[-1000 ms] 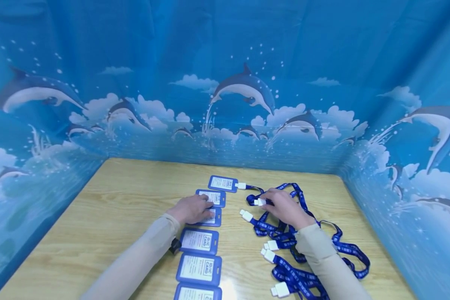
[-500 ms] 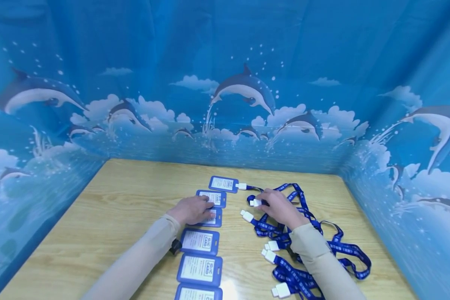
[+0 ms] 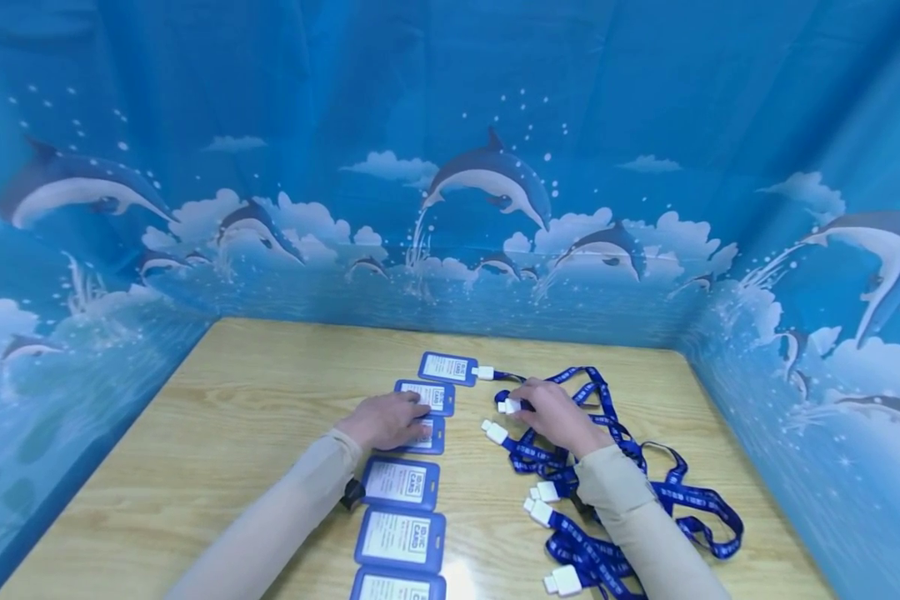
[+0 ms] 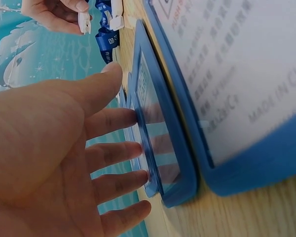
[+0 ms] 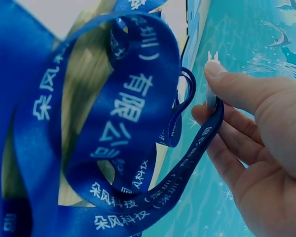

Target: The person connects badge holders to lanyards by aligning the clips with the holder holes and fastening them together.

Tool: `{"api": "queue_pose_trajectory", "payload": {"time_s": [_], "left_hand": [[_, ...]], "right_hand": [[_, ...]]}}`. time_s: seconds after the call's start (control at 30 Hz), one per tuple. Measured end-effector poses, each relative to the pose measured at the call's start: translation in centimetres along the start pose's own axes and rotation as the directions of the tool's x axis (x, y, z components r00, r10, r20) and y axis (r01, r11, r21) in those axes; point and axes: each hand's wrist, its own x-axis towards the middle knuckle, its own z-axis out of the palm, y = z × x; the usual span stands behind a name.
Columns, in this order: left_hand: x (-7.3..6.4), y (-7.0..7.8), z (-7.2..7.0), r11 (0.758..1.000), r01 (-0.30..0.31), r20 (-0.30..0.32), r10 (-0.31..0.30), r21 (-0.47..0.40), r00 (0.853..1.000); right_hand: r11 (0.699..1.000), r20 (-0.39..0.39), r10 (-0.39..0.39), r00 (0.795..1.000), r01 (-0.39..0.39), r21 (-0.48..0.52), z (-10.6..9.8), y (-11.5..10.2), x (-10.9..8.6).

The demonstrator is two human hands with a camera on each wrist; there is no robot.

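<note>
While the left hand [image 3: 385,419] presses a badge holder [image 3: 424,434], the clip [image 3: 509,406] sits pinched in the right hand [image 3: 555,414].

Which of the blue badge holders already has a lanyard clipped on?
The farthest badge holder in the row: a white clip with blue lanyard strap meets its right end. The others lie bare.

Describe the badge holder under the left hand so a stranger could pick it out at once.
On the wooden table, a column of blue badge holders runs from the near edge toward the dolphin backdrop. The wanted badge holder is third from the far end. It alone lies under the left hand, whose straight fingers rest flat on it, while the right hand pinches a white lanyard clip nearby.
</note>
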Motion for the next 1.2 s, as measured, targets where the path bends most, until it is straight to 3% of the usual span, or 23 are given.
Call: {"api": "queue_pose_trajectory", "payload": {"time_s": [0.77,1.2], "left_hand": [[0.3,0.6,0.0,1.000,-0.023,-0.008,0.022,-0.002,1.000],[0.4,0.7,0.1,1.000,0.003,0.012,-0.003,0.004,1.000]], "right_hand": [[1.000,0.003,-0.011,1.000,0.011,0.024,0.7,0.0,0.8],[0.999,0.004,-0.013,1.000,0.013,0.031,0.7,-0.3,1.1]]}}
